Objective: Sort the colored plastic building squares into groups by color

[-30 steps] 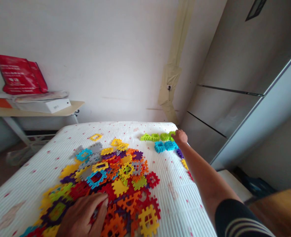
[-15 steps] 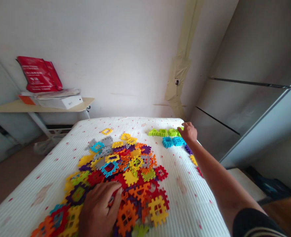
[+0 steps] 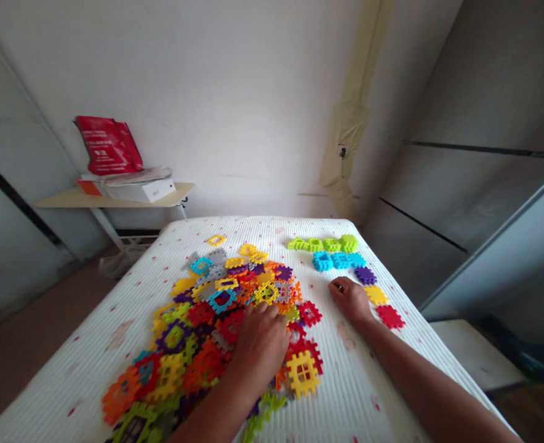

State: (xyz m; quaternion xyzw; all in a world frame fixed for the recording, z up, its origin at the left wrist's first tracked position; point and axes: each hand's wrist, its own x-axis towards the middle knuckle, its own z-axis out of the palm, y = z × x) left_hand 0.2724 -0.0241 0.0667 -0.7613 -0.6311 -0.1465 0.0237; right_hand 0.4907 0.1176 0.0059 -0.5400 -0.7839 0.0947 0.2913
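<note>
My left hand (image 3: 265, 338) is over the pile of interlocking plastic building pieces (image 3: 202, 314), its fingers bent down among them. The fingertips are hidden, so whatever they grip cannot be made out. To the right of the pile, my right hand (image 3: 352, 301) is low over the cloth, loosely curled, with a gap by the thumb and nothing seen in it. Beyond it are light green stacks (image 3: 332, 245) in a row and blue stacks (image 3: 322, 261) in front of them. A purple piece (image 3: 365, 275), a yellow piece (image 3: 376, 295) and a red piece (image 3: 390, 317) lie beside my right hand.
A white quilted cloth (image 3: 128, 295) with red specks covers the surface. One yellow frame piece (image 3: 216, 240) lies apart behind the pile. At the back left, a small table (image 3: 64, 198) bears a white box (image 3: 138, 189) and a red bag (image 3: 108, 146). A grey cabinet (image 3: 475, 191) stands at right.
My right hand has come back from the far green stacks toward me, uncovering the last stack and the flat pieces. My left hand has moved forward and right over the pile. The view has shifted.
</note>
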